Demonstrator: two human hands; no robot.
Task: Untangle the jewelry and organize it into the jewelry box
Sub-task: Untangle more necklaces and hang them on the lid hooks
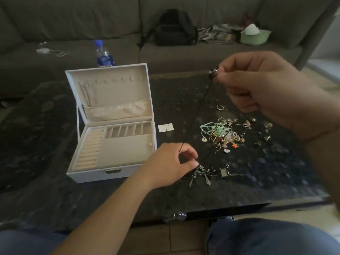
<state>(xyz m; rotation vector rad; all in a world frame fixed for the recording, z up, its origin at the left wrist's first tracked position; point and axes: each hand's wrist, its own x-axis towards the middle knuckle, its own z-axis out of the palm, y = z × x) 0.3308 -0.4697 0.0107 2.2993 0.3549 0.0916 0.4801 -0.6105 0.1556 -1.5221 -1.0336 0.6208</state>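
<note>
Nearest, the left hand (171, 161) pinched the low end of a black cord (197, 115) beside dark pendants (201, 174), while the right hand (257, 83), fingers curled, pinched its upper bead. Drawing the cord slowly and taut would likely free it without dragging the tangled pile (223, 136). Beyond, on the dark table (55, 190), the open jewelry box (114, 129) waited before a sofa (73, 19).

I sit before a dark, speckled, glossy stone surface (55, 190). Behind it runs a long grey-brown fabric sofa (73, 21), dimly lit. Pale floor tiles (184, 238) show beneath me, and brighter daylight falls at the right edge.
</note>
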